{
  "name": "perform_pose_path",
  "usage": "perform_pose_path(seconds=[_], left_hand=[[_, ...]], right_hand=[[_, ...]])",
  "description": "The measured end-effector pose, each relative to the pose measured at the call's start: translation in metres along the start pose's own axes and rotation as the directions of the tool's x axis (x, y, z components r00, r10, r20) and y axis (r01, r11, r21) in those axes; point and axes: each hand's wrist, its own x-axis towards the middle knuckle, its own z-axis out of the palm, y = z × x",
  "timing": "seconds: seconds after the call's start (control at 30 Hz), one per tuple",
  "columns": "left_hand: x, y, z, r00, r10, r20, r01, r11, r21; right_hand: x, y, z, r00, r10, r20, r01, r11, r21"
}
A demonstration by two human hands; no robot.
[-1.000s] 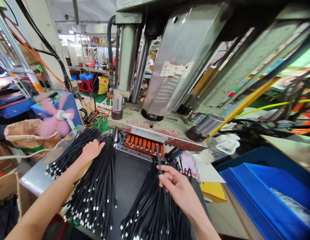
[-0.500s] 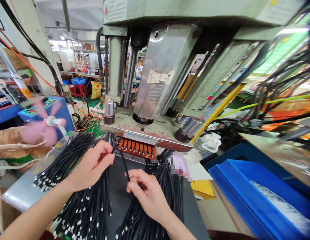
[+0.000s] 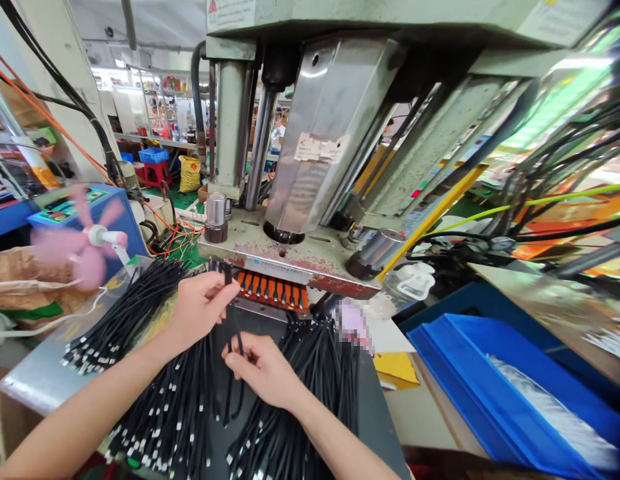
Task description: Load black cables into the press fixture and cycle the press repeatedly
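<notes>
My left hand (image 3: 200,307) pinches the top ends of a few thin black cables (image 3: 233,373) just left of the orange fixture (image 3: 273,290) at the front of the press. My right hand (image 3: 263,370) grips the same cables lower down, over the dark plate. A pile of black cables (image 3: 125,313) with white-tipped ends lies under my left forearm. A second pile of black cables (image 3: 310,373) spreads to the right of my right hand. Several cable ends sit in the orange fixture's slots.
The grey press (image 3: 320,133) with steel columns towers directly ahead. A blue bin (image 3: 510,393) sits at the right, with yellow paper (image 3: 395,370) beside it. A pink fan (image 3: 85,240) spins at the left near a blue box (image 3: 70,210). Cables hang at far right.
My left hand left the left pile and came to the fixture's left end. My right hand moved left and down with the cables. Both hands now hold the same few cables.
</notes>
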Motion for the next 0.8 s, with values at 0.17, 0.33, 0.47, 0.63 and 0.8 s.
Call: perform_pose_path(seconds=[0.17, 0.33, 0.47, 0.63, 0.8], left_hand=[[-0.009, -0.091, -0.024, 0.979, -0.146, -0.139, 0.190, 0.899, 0.395], [-0.012, -0.153, -0.047, 0.959, -0.243, -0.148, 0.269, 0.605, 0.749], [-0.008, -0.147, -0.043, 0.950, -0.189, -0.247, 0.311, 0.538, 0.784], [0.019, -0.131, -0.012, 0.975, -0.136, 0.176, 0.014, 0.828, 0.561], [0.063, -0.153, 0.055, 0.936, -0.315, 0.159, 0.258, 0.918, 0.302]], right_hand=[[0.003, 0.038, 0.000, 0.909, 0.144, 0.391, -0.016, 0.950, -0.312], [0.038, 0.050, -0.016, 1.000, 0.001, 0.025, 0.011, 0.889, -0.458], [0.054, 0.046, -0.035, 0.922, -0.280, -0.266, 0.162, 0.906, -0.390], [0.035, 0.052, -0.072, 0.832, -0.315, -0.457, 0.139, 0.915, -0.378], [0.032, 0.091, -0.115, 0.791, -0.082, -0.606, -0.281, 0.832, -0.479]])
